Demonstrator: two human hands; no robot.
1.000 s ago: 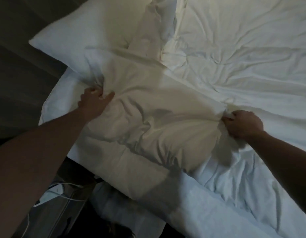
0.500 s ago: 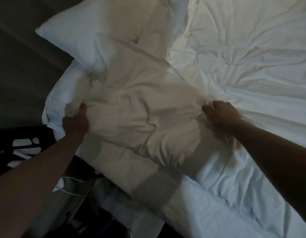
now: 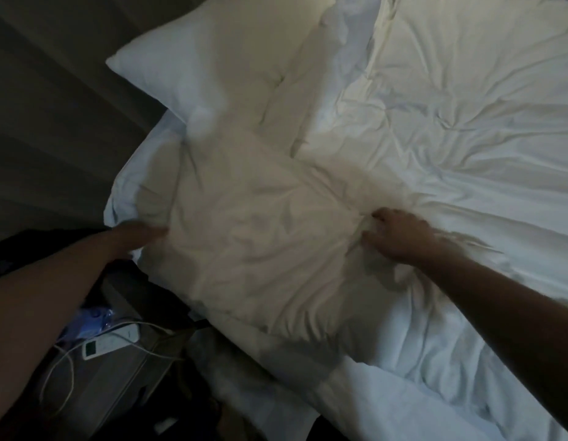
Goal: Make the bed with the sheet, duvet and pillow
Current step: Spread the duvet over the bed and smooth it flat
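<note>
my nightstand (image 3: 123, 377) down by the bed edge, white remote (image 3: 109, 340) with a little screen lying on top, white cable (image 3: 58, 374) looping over it, something bluish (image 3: 91, 319) just beside the remote, too blurry to tell, dark wall (image 3: 53, 106) behind

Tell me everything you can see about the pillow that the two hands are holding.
The near pillow is cream-white, soft and creased, in a cloth case. It lies flat at the bed's left edge, below a second pillow, its near end slightly over the edge. The left hand touches its left side; its grip is blurred. The right hand pinches its right side, bunching the cloth.
</note>
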